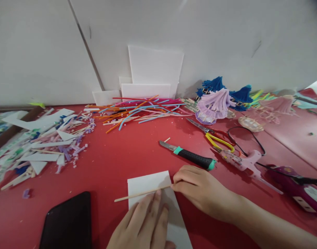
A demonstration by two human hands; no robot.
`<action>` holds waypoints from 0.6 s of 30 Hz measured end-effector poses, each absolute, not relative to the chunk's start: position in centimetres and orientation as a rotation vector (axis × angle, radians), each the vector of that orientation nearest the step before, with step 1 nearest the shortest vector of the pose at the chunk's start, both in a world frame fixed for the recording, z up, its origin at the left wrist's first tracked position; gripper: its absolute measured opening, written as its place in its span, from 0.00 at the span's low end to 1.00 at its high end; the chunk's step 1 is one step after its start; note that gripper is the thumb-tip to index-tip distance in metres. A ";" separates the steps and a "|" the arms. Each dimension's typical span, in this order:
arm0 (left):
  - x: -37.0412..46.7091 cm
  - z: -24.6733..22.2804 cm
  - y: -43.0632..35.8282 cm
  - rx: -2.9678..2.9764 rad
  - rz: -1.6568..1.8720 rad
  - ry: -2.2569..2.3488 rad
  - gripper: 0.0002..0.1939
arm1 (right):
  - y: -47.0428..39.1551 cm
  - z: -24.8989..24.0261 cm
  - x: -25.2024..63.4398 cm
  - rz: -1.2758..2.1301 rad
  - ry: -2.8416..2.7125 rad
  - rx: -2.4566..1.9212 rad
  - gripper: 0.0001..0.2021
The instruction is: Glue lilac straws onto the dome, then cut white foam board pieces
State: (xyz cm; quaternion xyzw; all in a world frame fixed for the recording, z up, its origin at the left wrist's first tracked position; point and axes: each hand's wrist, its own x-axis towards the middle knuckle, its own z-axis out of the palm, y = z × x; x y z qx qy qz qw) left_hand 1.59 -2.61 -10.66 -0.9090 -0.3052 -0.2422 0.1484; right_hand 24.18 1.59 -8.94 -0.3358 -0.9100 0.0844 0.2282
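A thin wooden stick (141, 195) lies slantwise across a white foam board (152, 178), its left end jutting past the board's edge. My right hand (197, 186) pinches the stick's right end between thumb and fingers at the board's right side. Stretched out flat, the fingers of my left hand (144, 224) rest on the board, fingertips just below the stick; whether they touch it I cannot tell. Just beyond my right hand lies a utility knife (193, 157) with a black and teal handle, blade out. A short stick piece (167, 139) is beside its blade.
A black phone (67, 221) lies at the left front, offcuts (57, 138) behind it. Coloured pipe cleaners (145, 110) and white boards (155, 65) are at the back. Scissors (218, 141), a pink glue gun (241, 160), a purple power strip (296, 190) and fuzzy pagoda-like models (217, 103) occupy the right.
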 end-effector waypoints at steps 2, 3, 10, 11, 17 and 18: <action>1.6 -10.7 -2.5 -2.611 -0.720 -0.903 0.20 | 1.5 -9.0 24.2 0.245 -2.497 -0.944 0.13; 1.5 -10.7 -2.4 -2.608 -0.729 -0.916 0.20 | 1.5 -9.0 24.2 0.250 -2.491 -0.953 0.13; 1.4 -10.9 -2.7 -2.627 -0.657 -0.879 0.19 | 1.5 -8.9 24.1 0.265 -2.481 -0.977 0.13; 1.4 -11.0 -2.7 -2.622 -0.680 -0.920 0.19 | 1.5 -8.8 24.1 0.267 -2.482 -0.977 0.13; 1.9 -10.7 -2.5 -2.604 -0.733 -0.896 0.19 | 1.2 -8.9 24.1 0.342 -2.457 -0.977 0.14; 1.9 -10.6 -2.4 -2.608 -0.734 -0.897 0.19 | 1.2 -8.9 24.1 0.345 -2.456 -0.976 0.14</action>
